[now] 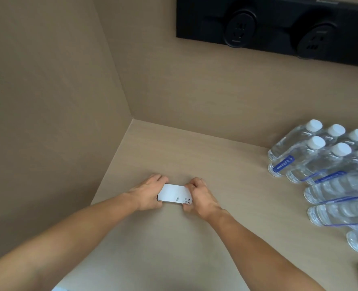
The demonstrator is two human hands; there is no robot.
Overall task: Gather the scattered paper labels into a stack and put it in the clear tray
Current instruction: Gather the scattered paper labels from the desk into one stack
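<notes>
My left hand (pixel 147 193) and right hand (pixel 199 196) pinched the labels (pixel 174 193) at nine and three o'clock, fingers closed on the short ends. The stack looked light, thin and floppy, likely to fan or slip unless squeezed at the edges.

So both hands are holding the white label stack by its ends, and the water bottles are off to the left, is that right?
Not quite. The head view shows the left hand and right hand holding the label stack by its ends, but the water bottles are off to the right, not the left.
</notes>
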